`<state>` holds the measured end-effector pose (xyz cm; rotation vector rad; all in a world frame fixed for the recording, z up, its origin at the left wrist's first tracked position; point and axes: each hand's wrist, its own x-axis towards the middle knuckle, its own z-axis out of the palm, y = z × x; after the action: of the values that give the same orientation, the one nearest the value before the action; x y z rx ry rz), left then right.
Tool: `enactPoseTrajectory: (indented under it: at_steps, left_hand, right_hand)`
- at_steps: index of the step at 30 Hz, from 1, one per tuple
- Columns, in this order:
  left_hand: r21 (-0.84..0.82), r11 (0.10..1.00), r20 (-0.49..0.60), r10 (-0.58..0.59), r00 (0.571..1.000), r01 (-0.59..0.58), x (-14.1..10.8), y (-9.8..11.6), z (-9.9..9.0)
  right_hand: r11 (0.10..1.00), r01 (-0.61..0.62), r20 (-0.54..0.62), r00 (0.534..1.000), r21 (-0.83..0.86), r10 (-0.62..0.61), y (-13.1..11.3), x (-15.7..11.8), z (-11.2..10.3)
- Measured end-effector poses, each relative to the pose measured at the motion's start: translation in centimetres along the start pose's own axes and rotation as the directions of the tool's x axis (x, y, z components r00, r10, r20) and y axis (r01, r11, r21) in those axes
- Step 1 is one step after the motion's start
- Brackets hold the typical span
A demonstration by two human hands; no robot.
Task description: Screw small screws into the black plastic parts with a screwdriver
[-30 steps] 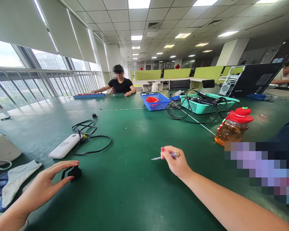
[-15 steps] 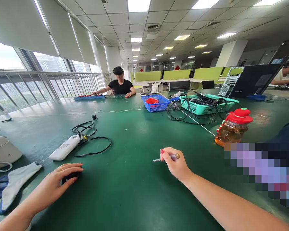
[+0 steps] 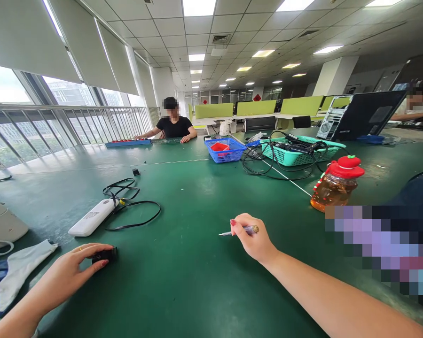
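Note:
On the green table, my left hand (image 3: 72, 265) is curled round a small black object (image 3: 106, 255). Its thumb and fingers rest on the object's sides and top, and the covered part hides its exact kind. Over the middle right of the table, my right hand (image 3: 252, 237) grips a slim pointed tool (image 3: 252, 229) like a pen. This tool has a thin metal tip pointing left and a gold-coloured end. Beyond my left hand lies a white power bank-like block (image 3: 93, 218) beside a looped black cable (image 3: 141, 203).
A blue-and-white work glove (image 3: 23, 272) lies at left near a beige device (image 3: 3, 225). Right of centre are a blue basket (image 3: 229, 154), a green basket (image 3: 285, 158) of cables and a red-lidded bottle (image 3: 336, 188). A person (image 3: 174, 126) sits across the table.
The whole view has shifted slightly left. My left fingers have drawn back a little, so more of the black object shows. My right hand keeps its grip on the tool.

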<state>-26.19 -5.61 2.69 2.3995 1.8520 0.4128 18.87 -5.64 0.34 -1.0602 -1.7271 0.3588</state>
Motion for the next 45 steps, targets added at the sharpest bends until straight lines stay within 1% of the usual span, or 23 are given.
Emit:
enactPoseTrajectory:
  at_steps: [2,4,6,8,10,12,15,17,19,20,22,25,28,30,34,36,41,45]
  left_hand:
    - [-0.003,1.000,-0.031,-0.026,0.999,0.026,0.0,0.3,0.1]
    - [-0.001,1.000,-0.099,-0.024,0.995,0.024,-0.1,0.9,0.3]
    - [0.001,0.999,-0.155,0.034,0.987,-0.034,0.0,1.9,0.7]
    - [-0.013,0.990,-0.168,0.139,0.976,-0.143,0.3,3.5,1.2]
    - [-0.047,0.963,-0.130,0.259,0.957,-0.267,0.8,5.8,1.6]
    - [-0.088,0.917,-0.039,0.387,0.921,-0.389,1.6,8.9,2.0]
    - [-0.169,0.828,0.059,0.550,0.833,-0.535,3.6,14.4,2.7]
    - [-0.199,0.785,0.071,0.609,0.790,-0.587,5.3,17.7,3.5]
    - [-0.216,0.767,0.062,0.629,0.775,-0.605,7.1,20.3,4.6]
    - [-0.218,0.767,0.055,0.626,0.777,-0.603,7.9,21.3,5.3]
    - [-0.221,0.782,0.028,0.602,0.798,-0.583,9.3,22.5,6.7]
    - [-0.231,0.805,0.015,0.564,0.826,-0.546,10.6,22.9,8.4]
    - [-0.255,0.825,0.012,0.525,0.851,-0.505,11.0,22.3,9.3]
    - [-0.289,0.821,0.018,0.519,0.855,-0.492,11.0,21.8,9.4]
    - [-0.352,0.790,0.047,0.550,0.834,-0.501,11.0,21.2,9.2]
    - [-0.358,0.789,0.047,0.549,0.835,-0.499,11.0,21.2,9.3]
    - [-0.358,0.829,0.059,0.479,0.876,-0.430,10.9,21.2,9.8]
    - [-0.387,0.840,0.069,0.439,0.896,-0.382,10.9,21.0,10.0]
  right_hand:
    - [0.999,0.036,0.015,0.999,-0.010,-0.036,0.0,0.0,0.0]
    - [0.997,0.077,0.023,0.997,-0.016,-0.077,0.1,-0.1,0.0]
    - [0.993,0.115,0.029,0.993,-0.024,-0.114,0.0,-0.1,0.1]
    - [0.989,0.145,0.036,0.989,-0.034,-0.144,-0.1,-0.1,0.1]
    - [0.984,0.172,0.052,0.984,-0.043,-0.169,-0.3,-0.1,0.1]
    - [0.978,0.200,0.067,0.978,-0.051,-0.197,-0.4,-0.1,0.0]
    - [0.970,0.234,0.072,0.971,-0.065,-0.230,-0.6,-0.1,0.0]
    - [0.967,0.243,0.076,0.969,-0.077,-0.237,-0.6,-0.1,-0.1]
    - [0.965,0.249,0.083,0.967,-0.083,-0.242,-0.7,-0.1,-0.1]
    - [0.964,0.254,0.086,0.965,-0.084,-0.247,-0.7,-0.1,-0.1]
    - [0.961,0.264,0.089,0.963,-0.084,-0.256,-0.7,-0.1,-0.1]
    - [0.958,0.274,0.083,0.960,-0.082,-0.268,-0.8,0.0,-0.1]
    - [0.949,0.308,0.070,0.950,-0.066,-0.303,-0.9,-0.1,-0.2]
    - [0.941,0.333,0.064,0.942,-0.063,-0.329,-1.0,-0.1,-0.2]
    - [0.931,0.357,0.065,0.933,-0.068,-0.353,-1.2,-0.4,-0.2]
    - [0.926,0.370,0.072,0.928,-0.073,-0.365,-1.3,-0.4,-0.1]
    - [0.902,0.423,0.097,0.904,-0.086,-0.415,-1.6,-0.5,-0.1]
    - [0.878,0.467,0.129,0.882,-0.105,-0.453,-1.8,-0.6,-0.1]
